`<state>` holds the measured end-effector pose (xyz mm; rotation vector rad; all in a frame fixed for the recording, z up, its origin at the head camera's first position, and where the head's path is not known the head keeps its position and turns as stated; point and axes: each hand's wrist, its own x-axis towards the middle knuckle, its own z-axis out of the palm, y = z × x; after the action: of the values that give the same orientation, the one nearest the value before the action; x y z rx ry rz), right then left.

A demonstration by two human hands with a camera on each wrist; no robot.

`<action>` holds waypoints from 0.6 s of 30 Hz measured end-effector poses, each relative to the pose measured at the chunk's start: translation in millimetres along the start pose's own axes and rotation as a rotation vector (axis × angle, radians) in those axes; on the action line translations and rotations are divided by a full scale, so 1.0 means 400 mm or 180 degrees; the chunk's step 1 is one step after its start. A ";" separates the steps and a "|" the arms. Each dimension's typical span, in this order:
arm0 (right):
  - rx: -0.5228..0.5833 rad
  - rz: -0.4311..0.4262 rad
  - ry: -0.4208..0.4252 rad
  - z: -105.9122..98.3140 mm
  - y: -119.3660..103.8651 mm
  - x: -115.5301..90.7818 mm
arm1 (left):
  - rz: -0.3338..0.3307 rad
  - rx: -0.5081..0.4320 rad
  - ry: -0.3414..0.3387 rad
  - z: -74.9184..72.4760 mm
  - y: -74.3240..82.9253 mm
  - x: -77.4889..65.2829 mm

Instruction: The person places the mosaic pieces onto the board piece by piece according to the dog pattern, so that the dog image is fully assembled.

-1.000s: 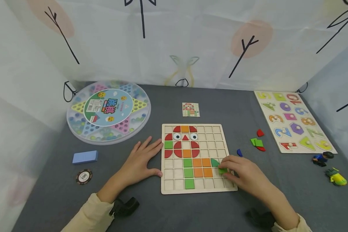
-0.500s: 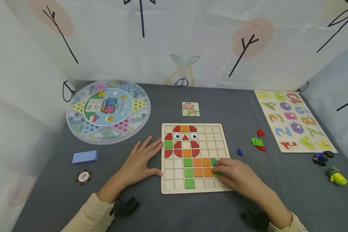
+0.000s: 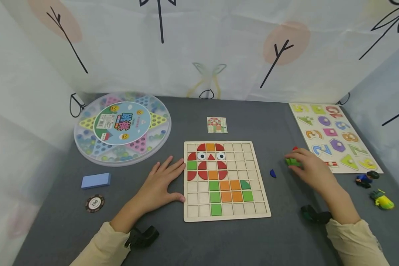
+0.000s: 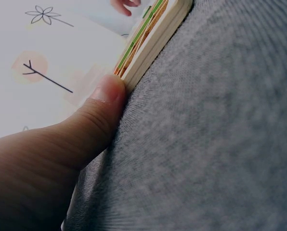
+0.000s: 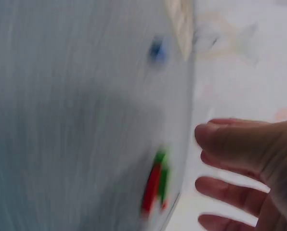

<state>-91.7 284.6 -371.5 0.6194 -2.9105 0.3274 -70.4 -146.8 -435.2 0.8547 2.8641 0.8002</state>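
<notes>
A wooden grid board (image 3: 261, 208) lies in the middle of the table, with red, orange and green tiles and two eye tiles set in it. My left hand (image 3: 159, 183) lies spread at its left edge, and in the left wrist view the thumb (image 4: 102, 103) presses the board's side (image 4: 155, 45). To the right of the board, my right hand (image 3: 314, 171) reaches over a small pile of green tiles (image 3: 290, 162) and red pieces (image 5: 151, 190). In the blurred right wrist view, its fingers (image 5: 225, 190) are parted and apart from the pile.
A blue half-round piece (image 3: 273, 173) lies between board and pile. Behind the board is a small pattern card (image 3: 217, 125). Around stand a round marble game (image 3: 86, 146), a number puzzle (image 3: 322, 169), a blue block (image 3: 95, 180), a poker chip (image 3: 94, 203) and two small figures (image 3: 382, 201).
My right hand has let go of a green tile, which now sits in the board beneath the dark green quarter piece, and has moved right to the loose pile. The left hand stays put.
</notes>
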 end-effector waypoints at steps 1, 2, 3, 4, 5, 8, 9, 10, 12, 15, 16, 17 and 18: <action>-0.0064 0.0148 -0.0124 -0.002 0.016 0.002 | -0.0003 -0.0001 -0.0004 -0.001 0.000 0.000; -0.0116 0.0270 -0.0259 -0.002 0.030 0.004 | -0.0005 0.0002 -0.0006 -0.001 0.000 0.000; -0.0149 0.0379 -0.0384 -0.003 0.041 0.005 | -0.0008 0.0004 -0.0008 -0.002 -0.001 -0.001; -0.0161 0.0458 -0.0489 -0.001 0.050 0.007 | -0.0014 0.0001 -0.0015 -0.001 -0.001 -0.001; -0.0150 0.0508 -0.0558 0.001 0.058 0.008 | -0.0017 0.0004 -0.0017 0.000 -0.002 -0.001; -0.0101 0.0537 -0.0616 0.006 0.066 0.012 | -0.0025 0.0016 -0.0014 0.001 -0.003 -0.002; -0.0085 0.0519 -0.0561 0.005 0.064 0.012 | -0.0027 0.0018 -0.0015 0.001 -0.002 -0.002; -0.0055 0.0476 -0.0483 0.006 0.058 0.012 | -0.0024 0.0012 -0.0015 0.002 -0.002 -0.001; 0.0043 0.0282 -0.0244 0.007 0.034 0.010 | -0.0019 0.0007 -0.0019 0.002 -0.001 0.000; 0.0258 -0.0182 0.0053 0.015 -0.038 0.000 | -0.0024 0.0003 -0.0032 0.001 0.000 0.001; 0.0357 -0.0381 0.0089 0.020 -0.070 -0.007 | -0.0028 0.0009 -0.0037 0.000 0.000 0.002; 0.0435 -0.0584 0.0101 0.024 -0.102 -0.016 | -0.0039 0.0021 -0.0049 0.000 0.000 0.002; 0.0505 -0.0757 0.0079 0.028 -0.133 -0.026 | -0.0047 0.0028 -0.0055 -0.001 0.000 0.003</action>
<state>-61.4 238.5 -374.7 0.9668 -2.7657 0.5333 -71.5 -146.6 -434.7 0.8360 2.8576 0.7757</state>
